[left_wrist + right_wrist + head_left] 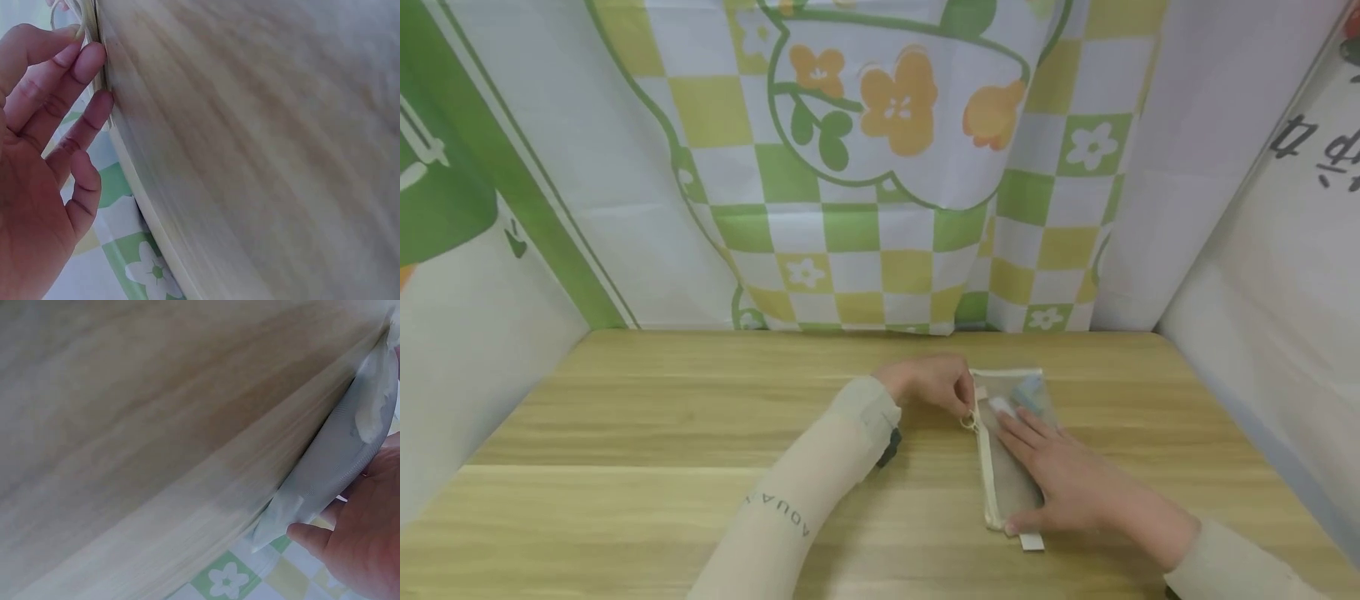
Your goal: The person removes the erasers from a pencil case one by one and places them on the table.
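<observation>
A see-through mesh zip pouch [1009, 487] with a cream zipper edge lies flat on the wooden table. My left hand [938, 383] is at its left edge, thumb and fingertips pinching a thin cream zipper-pull loop [82, 26]. Spread over the pouch, my right hand [1067, 479] presses it down with extended fingers, the thumb near the lower corner. Inside the pouch show a pale blue item [1028, 393] and a white item [1001, 406], partly hidden by the right fingers. The right wrist view catches the pouch's grey mesh side [331, 447] beside that hand.
The wooden table [662, 417] extends around the pouch on all sides. A green, yellow and white checked cloth [850, 225] hangs along the back edge. A white tag [1032, 542] sticks out at the pouch's near end.
</observation>
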`<state>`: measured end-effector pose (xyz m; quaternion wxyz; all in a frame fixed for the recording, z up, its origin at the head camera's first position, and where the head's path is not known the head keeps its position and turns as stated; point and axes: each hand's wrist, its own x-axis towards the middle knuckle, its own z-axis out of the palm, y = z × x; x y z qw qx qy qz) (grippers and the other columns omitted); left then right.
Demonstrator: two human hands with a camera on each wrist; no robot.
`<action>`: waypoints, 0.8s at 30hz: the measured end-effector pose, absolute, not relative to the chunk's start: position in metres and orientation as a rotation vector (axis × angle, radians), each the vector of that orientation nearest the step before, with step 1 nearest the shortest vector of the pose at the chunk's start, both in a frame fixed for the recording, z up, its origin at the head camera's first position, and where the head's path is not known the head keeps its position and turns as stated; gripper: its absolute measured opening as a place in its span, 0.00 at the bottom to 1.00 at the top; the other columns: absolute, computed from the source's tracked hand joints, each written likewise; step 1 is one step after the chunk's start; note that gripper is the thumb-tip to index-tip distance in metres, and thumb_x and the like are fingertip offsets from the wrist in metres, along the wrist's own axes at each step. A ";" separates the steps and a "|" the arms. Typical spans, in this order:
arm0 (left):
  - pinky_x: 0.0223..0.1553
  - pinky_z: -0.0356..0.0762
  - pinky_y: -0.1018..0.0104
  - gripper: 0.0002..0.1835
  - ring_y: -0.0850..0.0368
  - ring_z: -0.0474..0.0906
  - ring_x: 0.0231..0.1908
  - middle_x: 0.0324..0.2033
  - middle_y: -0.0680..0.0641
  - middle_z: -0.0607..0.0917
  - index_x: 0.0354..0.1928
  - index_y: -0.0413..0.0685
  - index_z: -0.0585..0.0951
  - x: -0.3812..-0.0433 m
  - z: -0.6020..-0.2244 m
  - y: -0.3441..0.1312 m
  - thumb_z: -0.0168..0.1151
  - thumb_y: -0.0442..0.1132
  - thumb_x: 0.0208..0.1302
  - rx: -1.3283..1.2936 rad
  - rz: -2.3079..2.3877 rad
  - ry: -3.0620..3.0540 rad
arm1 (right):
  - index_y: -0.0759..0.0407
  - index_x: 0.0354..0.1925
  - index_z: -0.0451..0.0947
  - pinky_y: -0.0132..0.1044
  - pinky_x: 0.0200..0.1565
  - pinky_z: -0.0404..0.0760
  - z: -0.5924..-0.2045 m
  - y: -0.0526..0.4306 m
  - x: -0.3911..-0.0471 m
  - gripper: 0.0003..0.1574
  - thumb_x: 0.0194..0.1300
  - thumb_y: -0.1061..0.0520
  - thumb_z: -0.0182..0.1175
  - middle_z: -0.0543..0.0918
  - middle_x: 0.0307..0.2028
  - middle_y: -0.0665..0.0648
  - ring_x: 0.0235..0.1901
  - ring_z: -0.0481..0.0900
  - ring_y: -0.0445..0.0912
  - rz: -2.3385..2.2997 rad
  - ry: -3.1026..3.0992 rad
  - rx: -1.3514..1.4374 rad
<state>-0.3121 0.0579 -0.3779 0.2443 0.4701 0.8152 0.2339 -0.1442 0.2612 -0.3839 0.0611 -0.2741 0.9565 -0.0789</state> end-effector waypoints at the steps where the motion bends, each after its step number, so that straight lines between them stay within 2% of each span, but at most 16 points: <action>1: 0.27 0.68 0.77 0.05 0.68 0.69 0.22 0.22 0.59 0.82 0.27 0.46 0.88 -0.313 -0.377 0.058 0.67 0.31 0.59 1.283 0.638 2.235 | 0.68 0.73 0.58 0.74 0.63 0.61 -0.384 0.261 -0.145 0.73 0.49 0.18 0.61 0.57 0.76 0.65 0.75 0.50 0.67 -0.232 2.899 -0.831; 6: 0.25 0.64 0.76 0.07 0.67 0.66 0.20 0.19 0.59 0.79 0.25 0.45 0.87 -0.315 -0.375 0.058 0.66 0.30 0.59 1.285 0.626 2.250 | 0.67 0.73 0.58 0.73 0.63 0.61 -0.383 0.261 -0.145 0.73 0.49 0.17 0.61 0.57 0.76 0.64 0.75 0.50 0.66 -0.222 2.905 -0.826; 15: 0.28 0.68 0.77 0.04 0.67 0.67 0.22 0.20 0.59 0.80 0.29 0.42 0.88 -0.317 -0.371 0.060 0.67 0.31 0.60 1.305 0.609 2.257 | 0.66 0.74 0.57 0.72 0.64 0.60 -0.383 0.263 -0.145 0.74 0.49 0.16 0.59 0.56 0.76 0.64 0.76 0.49 0.65 -0.224 2.902 -0.824; 24: 0.26 0.64 0.77 0.06 0.68 0.65 0.20 0.18 0.60 0.77 0.25 0.43 0.87 -0.323 -0.376 0.062 0.66 0.29 0.58 1.375 0.579 2.276 | 0.65 0.75 0.56 0.72 0.66 0.58 -0.383 0.263 -0.143 0.74 0.48 0.17 0.61 0.55 0.77 0.63 0.76 0.49 0.65 -0.269 2.885 -0.804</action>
